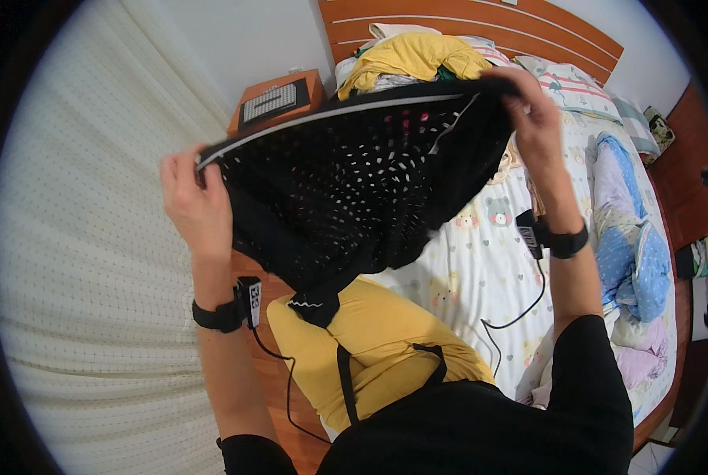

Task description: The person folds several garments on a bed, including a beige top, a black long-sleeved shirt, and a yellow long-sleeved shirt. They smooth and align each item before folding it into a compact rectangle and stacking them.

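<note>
A black short-sleeved shirt [480,431], worn by the operator, lies nearest the camera, with yellow trousers [385,324] beyond it, at the left side of the bed [480,277].

Workpiece: a black perforated garment [330,190] with a pale strip along its upper edge. Position: raised in front of the operator, partly across the view of the bed and partly to the left of it.

Grip, left hand [191,202]: closed, thumb and fingers pinching the garment's left upper corner, left of the bed. Grip, right hand [537,119]: closed on the right upper corner, in line of view with the bed's head end.

Status, judged from the present position: the garment is picked up and its upper edge is drawn out between both hands. Not yet done: the body hangs loose and bunched, its lower tip in front of the trousers; no flat fold is visible, and the garment is not laid on the bed. Whether the tip touches the trousers cannot be determined.

Other loose textiles: a yellow cloth [417,59] heaped at the bed's head end; blue dotted fabric [647,269] and lilac fabric [643,356] crumpled along the bed's right side. None of these appears folded.
</note>
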Demonstrator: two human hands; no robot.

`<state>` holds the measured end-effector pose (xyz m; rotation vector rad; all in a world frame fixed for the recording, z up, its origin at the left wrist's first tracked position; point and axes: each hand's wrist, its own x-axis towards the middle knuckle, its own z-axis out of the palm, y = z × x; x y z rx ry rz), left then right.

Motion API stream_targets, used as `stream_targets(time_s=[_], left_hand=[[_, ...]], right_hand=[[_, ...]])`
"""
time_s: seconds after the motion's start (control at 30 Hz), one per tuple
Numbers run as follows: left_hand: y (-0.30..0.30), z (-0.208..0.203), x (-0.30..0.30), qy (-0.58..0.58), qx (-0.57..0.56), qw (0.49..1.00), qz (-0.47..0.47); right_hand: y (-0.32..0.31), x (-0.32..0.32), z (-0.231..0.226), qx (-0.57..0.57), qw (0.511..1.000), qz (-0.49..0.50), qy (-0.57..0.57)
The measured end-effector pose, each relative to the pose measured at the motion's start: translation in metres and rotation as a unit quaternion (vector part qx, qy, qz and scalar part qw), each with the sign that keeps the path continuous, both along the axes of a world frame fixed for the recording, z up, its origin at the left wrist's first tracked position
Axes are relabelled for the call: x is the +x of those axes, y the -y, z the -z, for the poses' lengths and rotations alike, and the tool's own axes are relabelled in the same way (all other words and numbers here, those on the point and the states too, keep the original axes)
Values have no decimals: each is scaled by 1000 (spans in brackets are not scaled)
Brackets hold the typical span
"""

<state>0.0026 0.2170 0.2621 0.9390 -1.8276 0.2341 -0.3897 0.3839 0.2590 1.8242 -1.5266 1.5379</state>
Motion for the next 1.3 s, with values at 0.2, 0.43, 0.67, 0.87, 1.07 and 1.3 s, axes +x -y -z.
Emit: stream_targets(time_s=[0.2, 0.43, 0.67, 0.87, 1.07, 1.3], left_hand=[[-9, -39, 29, -110, 193, 970, 101], [-46, -76, 51, -400, 293, 753, 433], [1, -52, -75, -356, 283, 814, 362], [40, 124, -205, -172, 447, 784, 393], [-29, 270, -106, 182, 528, 764, 323], [-28, 285, -52, 261, 603, 701, 277]], right_hand=[[-68, 18, -49, -50, 995, -53, 63], [-112, 22, -83, 21, 992, 102, -68], [-41, -64, -31, 177, 960, 198, -87], [20, -148, 143, 363, 866, 340, -50], [-68, -51, 272, 331, 914, 206, -112], [-163, 79, 345, 599, 778, 134, 134]])
